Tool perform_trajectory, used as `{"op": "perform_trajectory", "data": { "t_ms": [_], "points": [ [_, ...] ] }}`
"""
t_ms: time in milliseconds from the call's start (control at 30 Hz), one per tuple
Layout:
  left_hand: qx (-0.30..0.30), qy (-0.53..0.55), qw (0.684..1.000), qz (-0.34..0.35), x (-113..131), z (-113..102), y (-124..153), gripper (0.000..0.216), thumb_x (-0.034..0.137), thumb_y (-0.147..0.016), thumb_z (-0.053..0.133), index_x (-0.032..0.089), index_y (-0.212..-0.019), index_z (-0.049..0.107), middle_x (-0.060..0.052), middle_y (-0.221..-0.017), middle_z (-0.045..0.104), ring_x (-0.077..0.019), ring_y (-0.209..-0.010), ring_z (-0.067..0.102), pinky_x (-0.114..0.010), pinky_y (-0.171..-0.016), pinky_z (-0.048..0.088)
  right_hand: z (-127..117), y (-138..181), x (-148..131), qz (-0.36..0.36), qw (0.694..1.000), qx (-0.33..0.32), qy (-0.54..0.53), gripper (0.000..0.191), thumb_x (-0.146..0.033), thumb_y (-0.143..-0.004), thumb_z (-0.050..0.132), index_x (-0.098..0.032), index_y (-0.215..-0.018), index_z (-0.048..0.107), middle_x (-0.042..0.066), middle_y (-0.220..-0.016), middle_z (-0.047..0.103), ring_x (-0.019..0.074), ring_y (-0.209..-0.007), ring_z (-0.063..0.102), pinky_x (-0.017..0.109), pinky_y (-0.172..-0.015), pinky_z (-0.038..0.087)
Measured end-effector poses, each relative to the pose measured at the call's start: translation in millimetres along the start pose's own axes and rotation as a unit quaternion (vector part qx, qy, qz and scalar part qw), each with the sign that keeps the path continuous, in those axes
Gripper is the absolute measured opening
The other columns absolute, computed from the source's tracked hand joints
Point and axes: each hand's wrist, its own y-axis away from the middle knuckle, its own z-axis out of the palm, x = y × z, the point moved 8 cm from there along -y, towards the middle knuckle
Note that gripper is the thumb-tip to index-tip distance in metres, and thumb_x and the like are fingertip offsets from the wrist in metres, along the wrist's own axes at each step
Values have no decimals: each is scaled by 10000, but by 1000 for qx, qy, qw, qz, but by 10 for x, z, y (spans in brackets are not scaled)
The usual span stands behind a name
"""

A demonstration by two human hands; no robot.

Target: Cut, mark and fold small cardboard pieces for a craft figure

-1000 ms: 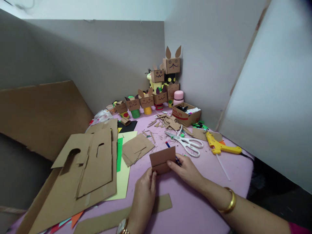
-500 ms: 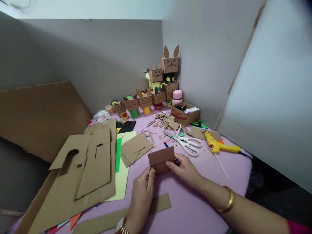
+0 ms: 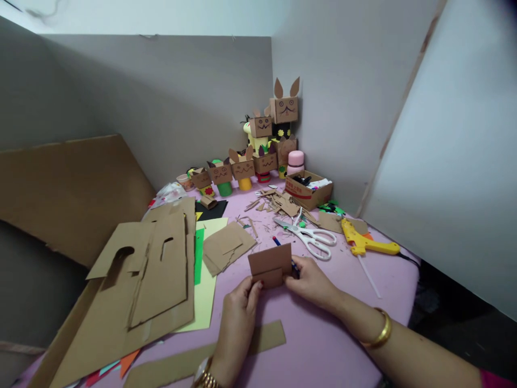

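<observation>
A small rectangular piece of cardboard (image 3: 269,257) is held up above the table between both hands, and a narrower cardboard strip (image 3: 267,279) lies against its lower front. My left hand (image 3: 239,307) pinches the lower left corner of the two pieces, thumb in front. At the lower right edge, my right hand (image 3: 314,281) is closed on the cardboard, with a slim blue pencil (image 3: 296,267) also tucked in its fingers. The pencil's red end sticks out behind the cardboard. Below my left wrist lies a long cardboard strip (image 3: 269,338).
White-handled scissors (image 3: 309,237) and a yellow glue gun (image 3: 369,245) lie to the right. Large cardboard sheets (image 3: 161,291) cover the left side. Cardboard scraps (image 3: 283,202), a small box (image 3: 307,191) and several animal-faced cardboard figures (image 3: 243,168) stand or lie at the back.
My right thumb has slid off the front of the cardboard to its lower right edge, uncovering the narrower strip. The view has shifted slightly.
</observation>
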Motion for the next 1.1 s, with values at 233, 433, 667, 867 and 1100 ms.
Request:
{"op": "perform_trajectory", "data": {
  "t_ms": [233, 433, 667, 867, 1100],
  "points": [
    [4, -6, 1000, 11, 23, -1, -1, 231, 328, -839, 481, 186, -778, 652, -46, -705, 712, -230, -697, 649, -286, -647, 464, 2, 10, 10, 9, 1000, 12, -15, 356, -27, -619, 480, -134, -890, 683, -6, -754, 659, 168, -722, 554, 239, -634, 422],
    [3, 4, 1000, -6, 2, -49, -30, 272, 375, -835, 490, 173, -792, 666, -32, -658, 695, -218, -645, 630, -279, -605, 443, -12, -23, 40, 43, 996, -3, -84, 256, -79, -650, 549, -139, -871, 666, 2, -780, 673, 181, -758, 583, 271, -688, 448],
    [-52, 89, 991, -87, -58, 23, -8, 298, 417, -789, 544, 161, -654, 617, 19, -492, 577, -133, -456, 495, -215, -458, 339, 32, 12, 152, 128, 970, -54, -202, 298, -301, -626, 744, -114, -846, 671, 37, -765, 699, 204, -730, 633, 321, -693, 494],
    [-102, 194, 964, -149, -142, 140, 29, 346, 488, -713, 624, 159, -615, 578, 39, -463, 515, -86, -396, 376, -194, -406, 249, 148, 90, 149, 201, 931, -99, -287, 442, -343, -570, 794, -115, -932, 681, 51, -762, 721, 201, -693, 665, 336, -703, 515],
    [-176, 395, 887, -161, 46, 303, 105, 408, 448, -804, 567, 147, -1073, 627, -90, -872, 713, -185, -696, 633, -274, -623, 470, 154, 102, 131, 244, 912, -81, -319, 358, -285, -514, 797, -149, -827, 690, -6, -623, 682, 132, -537, 596, 221, -508, 468]
  ]
}}
